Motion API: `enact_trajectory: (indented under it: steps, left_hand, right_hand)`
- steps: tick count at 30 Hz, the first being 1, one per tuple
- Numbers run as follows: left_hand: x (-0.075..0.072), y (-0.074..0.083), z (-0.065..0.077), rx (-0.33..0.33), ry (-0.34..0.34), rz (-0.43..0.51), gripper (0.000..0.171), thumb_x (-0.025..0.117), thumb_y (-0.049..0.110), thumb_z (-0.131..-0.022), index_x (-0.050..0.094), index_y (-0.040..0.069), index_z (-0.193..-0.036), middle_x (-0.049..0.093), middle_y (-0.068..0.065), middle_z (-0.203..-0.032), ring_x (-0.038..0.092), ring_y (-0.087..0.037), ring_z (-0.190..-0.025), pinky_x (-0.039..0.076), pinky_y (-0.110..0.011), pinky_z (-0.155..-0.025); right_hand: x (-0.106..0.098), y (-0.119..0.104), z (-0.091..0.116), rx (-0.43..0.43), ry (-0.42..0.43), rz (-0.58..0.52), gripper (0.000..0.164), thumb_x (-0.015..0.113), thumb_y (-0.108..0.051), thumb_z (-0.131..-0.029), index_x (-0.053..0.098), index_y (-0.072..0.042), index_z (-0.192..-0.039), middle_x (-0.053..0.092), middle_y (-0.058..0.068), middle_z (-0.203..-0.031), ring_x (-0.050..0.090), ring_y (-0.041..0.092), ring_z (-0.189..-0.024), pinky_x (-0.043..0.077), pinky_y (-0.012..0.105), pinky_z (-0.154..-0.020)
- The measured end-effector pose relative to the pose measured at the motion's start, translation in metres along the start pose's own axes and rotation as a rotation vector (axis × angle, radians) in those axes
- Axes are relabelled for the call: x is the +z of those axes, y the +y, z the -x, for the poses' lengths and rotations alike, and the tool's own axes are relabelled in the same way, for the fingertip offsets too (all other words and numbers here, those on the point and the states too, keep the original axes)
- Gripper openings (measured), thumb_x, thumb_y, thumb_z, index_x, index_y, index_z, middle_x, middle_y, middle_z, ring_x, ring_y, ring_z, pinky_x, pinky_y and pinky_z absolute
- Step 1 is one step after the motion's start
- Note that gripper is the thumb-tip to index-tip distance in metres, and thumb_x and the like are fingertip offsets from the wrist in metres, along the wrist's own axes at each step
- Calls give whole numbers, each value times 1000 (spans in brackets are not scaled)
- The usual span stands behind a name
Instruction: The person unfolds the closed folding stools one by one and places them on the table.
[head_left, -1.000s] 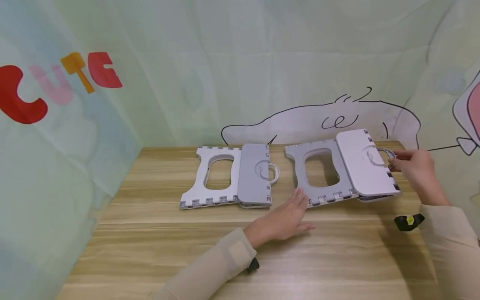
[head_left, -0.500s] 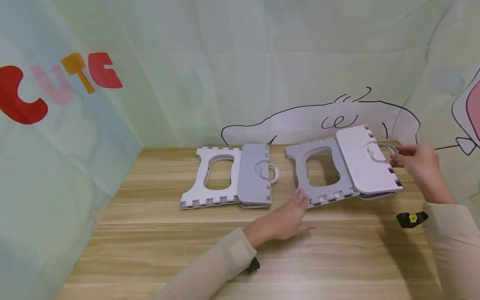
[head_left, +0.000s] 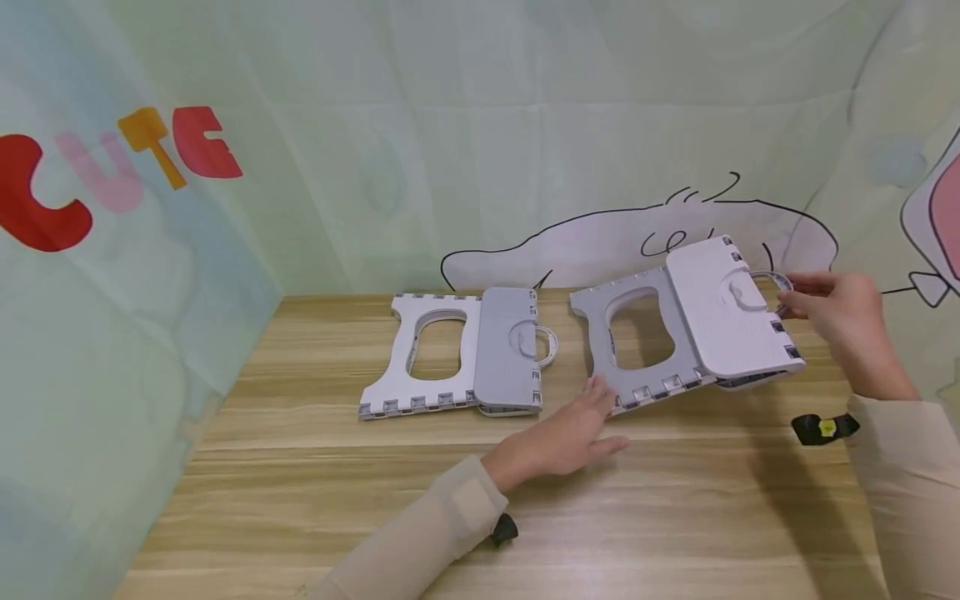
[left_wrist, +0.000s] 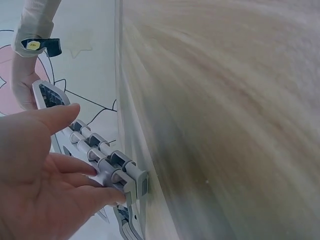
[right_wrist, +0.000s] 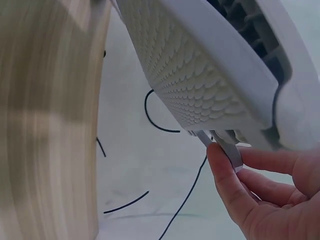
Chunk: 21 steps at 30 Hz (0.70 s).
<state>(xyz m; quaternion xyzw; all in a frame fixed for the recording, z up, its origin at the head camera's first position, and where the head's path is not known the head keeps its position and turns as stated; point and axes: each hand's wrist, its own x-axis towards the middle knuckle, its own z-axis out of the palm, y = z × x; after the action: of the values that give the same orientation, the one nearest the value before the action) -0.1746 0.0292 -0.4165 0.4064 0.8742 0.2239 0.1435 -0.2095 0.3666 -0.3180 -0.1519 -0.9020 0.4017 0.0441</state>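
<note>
Folding stool hung by its handle, one end up off the table

Far left: coloured letters (head_left: 146, 137) on the curtain (head_left: 480, 158). Next, on the wooden table (head_left: 675, 533), a first stool (head_left: 504, 350), folded and lying flat, white frame, grey panel, loop sticking out to its right. Neither hand is on it.

Left hand (head_left: 562, 437): fingers straight, curled round nothing, tips touching the near left corner of the second stool (head_left: 699, 312). How hard it presses I cannot tell.

The second stool sits at the table's right side, tilted: left end low against the wood, right end raised with shadow beneath. Grey frame, white panel. Looks like hollow, ribbed plastic, so I judge it light for its bulk, stiff, hardly fragile. Hinged edges could swing and nip a finger. Bumpy tread (right_wrist: 185, 70), clear from the right wrist, should grip well; the smooth rims are probably slicker.

Far right: right hand (head_left: 847, 321), a narrow pinch, thumb and fingers on the handle (head_left: 784, 287). Sound place to hold, I'd say, though all at one end; the low corner suits a steadying palm.
</note>
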Motion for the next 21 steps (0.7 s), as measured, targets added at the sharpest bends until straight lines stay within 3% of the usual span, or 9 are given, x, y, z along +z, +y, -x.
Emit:
enact_trajectory:
  steps: [2, 7, 9, 21]
  left_hand:
    - [0, -1, 0, -5, 2, 25, 74, 48, 40, -105, 19, -8, -154, 3, -27, -160, 4, -32, -150, 10, -37, -121]
    - [-1, -4, 1, -10, 4, 68, 73, 47, 41, -105, 20, -7, -154, 4, -25, -161, 4, -29, -150, 10, -38, -121]
    - [-1, -5, 1, -13, 5, 84, 73, 47, 41, -105, 20, -6, -154, 4, -24, -161, 4, -28, -150, 11, -38, -121]
    - [-8, -5, 6, -11, 17, 157, 72, 48, 40, -105, 22, -6, -154, 4, -23, -161, 5, -27, -150, 12, -38, -121]
  right_hand:
    - [0, -4, 2, -1, 2, 5, 51, 52, -19, -105, 42, 7, -147, 51, 26, -133, 58, 0, -75, 49, 17, -76]
    - [-2, -10, 4, -45, 18, -4, 52, 55, -21, -104, 44, 7, -146, 54, 25, -129, 59, -5, -72, 49, 13, -72]
    - [-2, -13, 5, -56, 25, -5, 52, 56, -22, -103, 45, 7, -145, 54, 24, -128, 59, -6, -72, 45, 7, -63]
    - [-4, -29, 8, -93, 38, -12, 55, 57, -29, -102, 47, 6, -145, 55, 23, -129, 61, -5, -74, 44, 6, -65]
